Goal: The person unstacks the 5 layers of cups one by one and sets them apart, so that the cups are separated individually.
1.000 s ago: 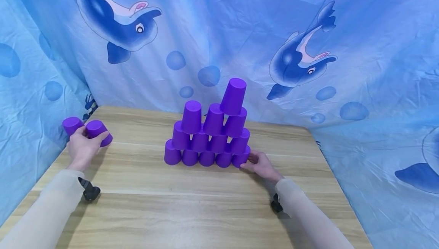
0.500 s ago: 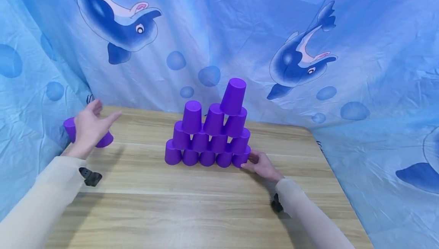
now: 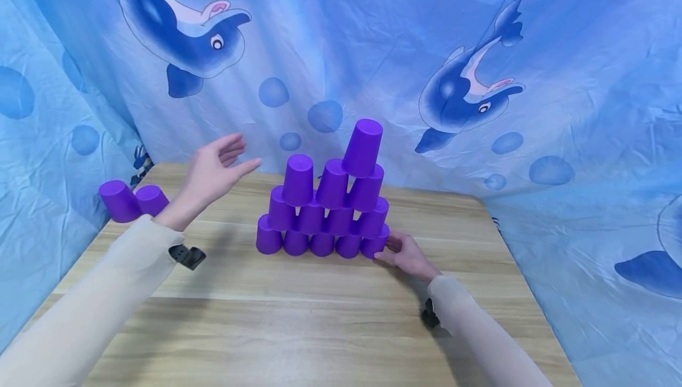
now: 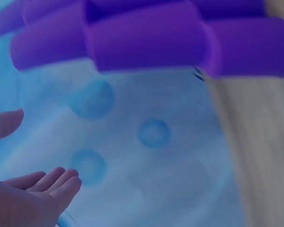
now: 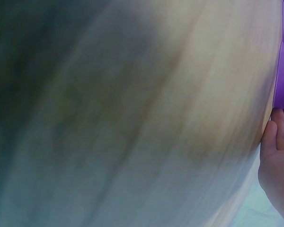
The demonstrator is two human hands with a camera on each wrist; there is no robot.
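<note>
Pyramid of purple cups (image 3: 311,219), rows running left to right, stands toward the far edge of the surface (image 3: 277,328). The right hand (image 3: 407,255), nearer, rests relaxed against its right base end; the left hand (image 3: 213,168), wide and empty, hangs between it and two cups (image 3: 118,202).

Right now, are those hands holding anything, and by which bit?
The right hand holds the bottom-right cup low on its right side. The left hand holds nothing.

Cup stack (image 3: 331,189) on table (image 3: 277,334), two cups (image 3: 118,202) left
</note>
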